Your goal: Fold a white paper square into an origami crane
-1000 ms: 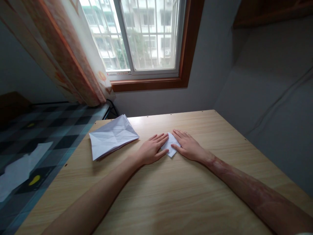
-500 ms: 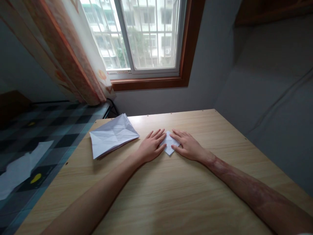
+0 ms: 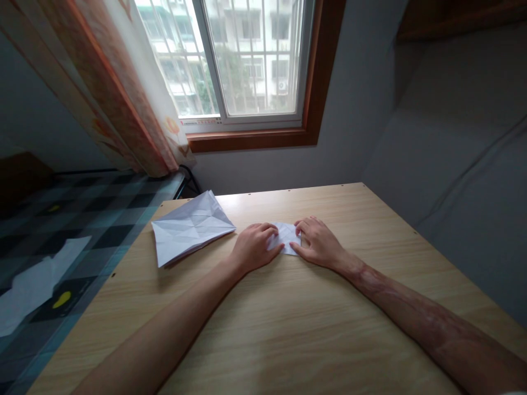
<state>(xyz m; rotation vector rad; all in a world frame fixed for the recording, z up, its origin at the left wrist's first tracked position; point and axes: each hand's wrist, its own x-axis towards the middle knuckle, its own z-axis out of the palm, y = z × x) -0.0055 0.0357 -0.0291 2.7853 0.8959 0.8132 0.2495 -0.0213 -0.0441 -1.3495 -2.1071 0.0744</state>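
A small piece of folded white paper (image 3: 287, 237) lies on the wooden tabletop between my hands, its face roughly rectangular with creases. My left hand (image 3: 256, 247) grips its left side, fingers curled over the edge and thumb at the lower edge. On the opposite side, my right hand (image 3: 318, 242) has bent fingertips at the upper right corner and its thumb on the lower right part. The paper's outer left edge is partly hidden under my left fingers.
A larger stack of creased white paper (image 3: 191, 227) rests at the left of the wooden table (image 3: 267, 329). Further left, torn white paper (image 3: 41, 282) lies on a checked cloth (image 3: 123, 200). A window (image 3: 255, 66) and curtain (image 3: 111, 82) are beyond the table.
My fingers have gone from lying flat to curled around the sides. The paper has turned from a diamond with its point toward me into a roughly rectangular outline.
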